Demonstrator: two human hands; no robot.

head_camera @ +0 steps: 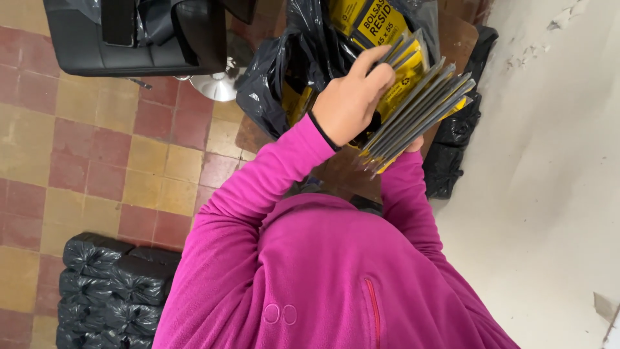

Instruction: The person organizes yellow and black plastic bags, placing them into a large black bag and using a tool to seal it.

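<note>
A tiled floor point(97, 148) of red and yellow squares ran beside a white wall point(555, 168). A black chair point(135, 35) stood at the floor's far edge, and tied black bundles point(113, 291) were stacked at its near corner. A black bag point(284, 71) gaped open against the wall, yellow packs inside. The left hand point(352, 97) was clamped on a fanned stack of flat yellow-and-grey packs point(413, 106), held above the bag. The right hand point(414, 145) was mostly hidden under the stack; its grip could not be told.
</note>
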